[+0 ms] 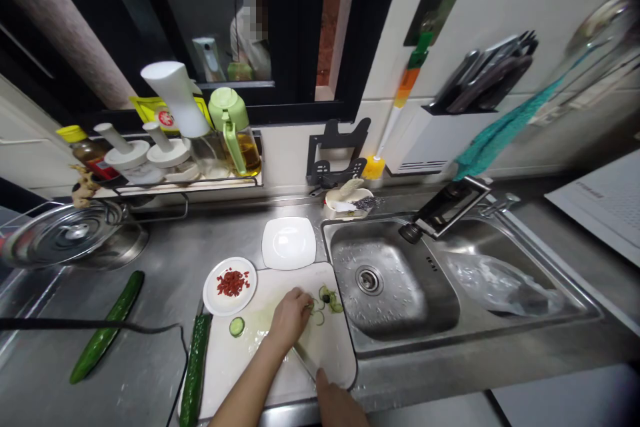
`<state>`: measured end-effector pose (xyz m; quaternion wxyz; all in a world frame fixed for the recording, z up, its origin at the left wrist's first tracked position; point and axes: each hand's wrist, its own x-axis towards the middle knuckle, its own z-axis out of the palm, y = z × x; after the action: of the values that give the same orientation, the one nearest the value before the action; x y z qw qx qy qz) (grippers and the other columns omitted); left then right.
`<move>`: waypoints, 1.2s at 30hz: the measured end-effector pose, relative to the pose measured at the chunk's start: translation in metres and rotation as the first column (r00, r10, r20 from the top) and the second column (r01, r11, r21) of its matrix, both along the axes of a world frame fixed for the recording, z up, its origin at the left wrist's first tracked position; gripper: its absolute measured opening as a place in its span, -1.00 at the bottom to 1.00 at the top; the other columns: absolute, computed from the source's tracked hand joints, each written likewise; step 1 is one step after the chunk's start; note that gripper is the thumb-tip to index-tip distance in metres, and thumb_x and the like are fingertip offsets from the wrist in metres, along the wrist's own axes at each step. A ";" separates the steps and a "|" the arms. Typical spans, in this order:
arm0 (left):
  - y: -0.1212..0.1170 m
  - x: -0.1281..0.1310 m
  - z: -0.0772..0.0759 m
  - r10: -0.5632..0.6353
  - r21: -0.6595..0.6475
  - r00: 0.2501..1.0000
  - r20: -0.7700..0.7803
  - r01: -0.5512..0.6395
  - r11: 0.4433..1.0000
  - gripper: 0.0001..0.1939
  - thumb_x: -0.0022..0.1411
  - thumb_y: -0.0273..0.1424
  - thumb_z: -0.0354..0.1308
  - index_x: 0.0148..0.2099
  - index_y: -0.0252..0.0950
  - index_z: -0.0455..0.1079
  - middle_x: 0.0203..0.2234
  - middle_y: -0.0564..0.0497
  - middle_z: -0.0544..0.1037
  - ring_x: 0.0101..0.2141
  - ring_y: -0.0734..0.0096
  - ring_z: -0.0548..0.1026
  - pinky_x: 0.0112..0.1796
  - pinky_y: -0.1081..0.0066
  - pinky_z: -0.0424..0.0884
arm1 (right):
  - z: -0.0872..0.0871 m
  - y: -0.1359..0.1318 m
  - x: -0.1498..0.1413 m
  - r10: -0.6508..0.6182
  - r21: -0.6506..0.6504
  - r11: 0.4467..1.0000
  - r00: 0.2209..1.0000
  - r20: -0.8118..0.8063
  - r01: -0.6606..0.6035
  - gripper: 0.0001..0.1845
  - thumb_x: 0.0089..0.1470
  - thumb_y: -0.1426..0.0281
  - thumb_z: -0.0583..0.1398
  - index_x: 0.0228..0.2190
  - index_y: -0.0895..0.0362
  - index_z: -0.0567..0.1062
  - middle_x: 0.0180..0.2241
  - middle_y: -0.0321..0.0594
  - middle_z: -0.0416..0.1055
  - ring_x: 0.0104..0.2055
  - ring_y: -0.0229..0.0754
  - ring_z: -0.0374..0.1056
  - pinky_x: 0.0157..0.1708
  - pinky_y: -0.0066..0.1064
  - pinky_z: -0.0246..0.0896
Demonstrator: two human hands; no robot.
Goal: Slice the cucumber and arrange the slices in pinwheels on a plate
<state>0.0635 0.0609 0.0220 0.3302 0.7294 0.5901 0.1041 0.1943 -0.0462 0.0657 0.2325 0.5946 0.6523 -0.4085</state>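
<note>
My left hand (290, 317) is over the middle of the white cutting board (227, 373), its fingers curled together around thin green cucumber peel (311, 305) at the fingertips. At the board's near edge, my right hand (337, 403) grips the handle of a knife (304, 363), whose blade lies low across the board and runs under my left wrist. More cucumber scraps (331, 300) lie at the board's right side. A round cucumber slice (237, 327) rests to the left. Along the left edge lies a cucumber (196, 367).
A small plate of chopped red bits (233, 283) overlaps the board's upper left corner. Behind the board sits a white square plate (289, 243). The steel sink (400, 280) adjoins on the right. Another cucumber (107, 328) and a black cable (125, 325) are at left.
</note>
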 end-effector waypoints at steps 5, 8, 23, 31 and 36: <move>0.003 0.003 -0.003 -0.044 0.038 0.997 -0.063 0.047 0.998 -0.72 0.14 -0.52 -0.05 -0.20 -0.20 0.44 -0.29 -0.02 0.40 -0.27 0.41 0.37 -0.28 0.46 0.22 | 0.004 0.001 0.000 0.005 0.029 1.000 1.000 0.007 -0.005 -0.31 -0.07 0.75 -0.09 0.13 0.26 0.20 -0.16 0.11 0.47 -0.10 0.01 0.41 -0.16 -0.20 0.30; 0.003 0.004 -0.004 -0.014 0.044 1.000 -0.007 0.014 0.999 -0.75 0.11 -0.53 -0.03 -0.26 -0.22 0.45 -0.31 -0.02 0.40 -0.29 0.43 0.38 -0.29 0.48 0.23 | 0.002 0.001 0.001 -0.001 0.039 0.999 1.000 -0.024 0.002 -0.31 -0.09 0.74 -0.05 0.12 0.27 0.21 -0.16 0.12 0.47 -0.10 0.03 0.41 -0.16 -0.17 0.31; -0.031 -0.041 -0.011 0.599 -0.295 0.772 0.213 -0.534 0.793 -0.75 0.01 -0.28 0.08 -0.38 -0.31 0.50 -0.63 0.11 0.45 -0.55 0.50 0.37 -0.45 0.52 0.24 | -0.001 0.002 0.001 0.003 -0.040 0.999 1.000 0.001 -0.003 -0.24 -0.11 0.75 -0.03 0.18 0.30 0.10 -0.10 0.16 0.42 -0.03 0.07 0.36 -0.11 -0.13 0.25; -0.048 -0.059 -0.021 0.645 -0.269 0.748 0.157 -0.596 0.757 -0.77 0.02 -0.29 0.07 -0.41 -0.30 0.48 -0.67 0.11 0.44 -0.58 0.48 0.37 -0.49 0.51 0.22 | 0.006 0.000 0.002 0.036 0.002 0.999 0.999 -0.020 -0.036 -0.24 -0.10 0.76 -0.09 0.19 0.33 0.07 -0.10 0.18 0.41 -0.03 0.05 0.35 -0.12 -0.17 0.24; -0.049 -0.058 -0.018 0.622 -0.187 0.777 0.094 -0.600 0.778 -0.82 0.05 -0.33 0.06 -0.45 -0.28 0.45 -0.64 0.10 0.47 -0.56 0.49 0.40 -0.47 0.53 0.20 | 0.007 0.002 0.002 0.039 -0.047 0.998 0.999 0.008 -0.038 -0.19 -0.14 0.75 -0.02 0.20 0.25 0.08 -0.04 0.14 0.37 0.03 0.04 0.30 -0.05 -0.20 0.22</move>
<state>0.0050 0.0118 0.0041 0.3745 0.4616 0.7744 0.2169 0.1967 -0.0438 0.0728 0.2573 0.5782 0.6528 -0.4164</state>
